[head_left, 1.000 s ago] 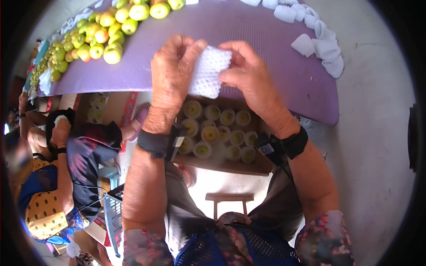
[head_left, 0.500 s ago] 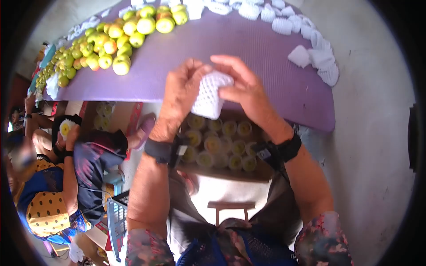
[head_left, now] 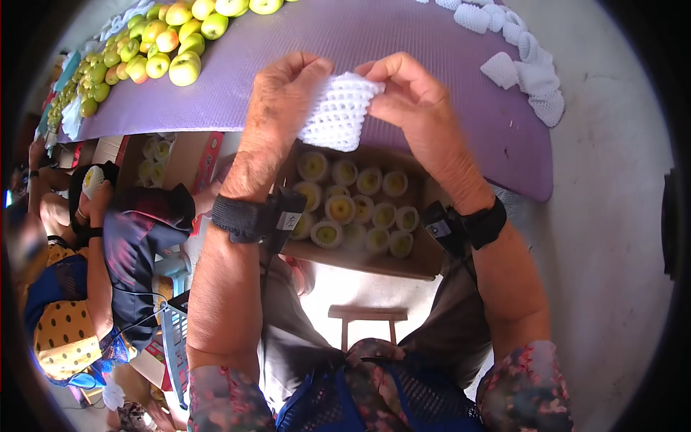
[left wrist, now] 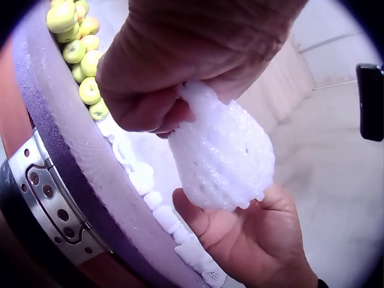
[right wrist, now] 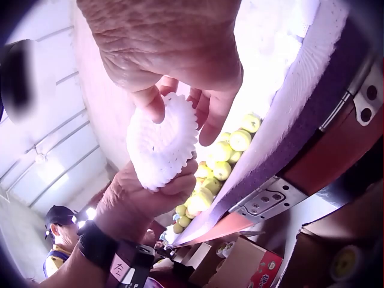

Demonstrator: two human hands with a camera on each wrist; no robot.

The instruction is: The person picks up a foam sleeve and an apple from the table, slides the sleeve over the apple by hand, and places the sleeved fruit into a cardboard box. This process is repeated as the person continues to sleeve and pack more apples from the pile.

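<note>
A white foam fruit net [head_left: 337,115] hangs between my two hands over the front edge of the purple-covered table [head_left: 403,43]. My left hand [head_left: 282,97] grips the gathered side of it; in the left wrist view the narrow end is bunched in its fingers. My right hand [head_left: 421,97] pinches the opposite edge between thumb and fingers. In the right wrist view that thumb lies on the scalloped rim of the net [right wrist: 162,144]. The net looks flat, with no fruit showing in it. Some fingertips are hidden behind it.
Green-yellow apples [head_left: 155,47] lie heaped on the table's left. More foam nets [head_left: 529,68] line its right edge. Below the table, a cardboard box [head_left: 360,263] holds several netted apples [head_left: 340,209]. At left a seated person [head_left: 68,317] holds a netted apple [head_left: 93,181].
My hands have drawn slightly apart, and the net between them is spread wider and flatter than half a second ago. The head view has shifted, so the table sits higher in it.
</note>
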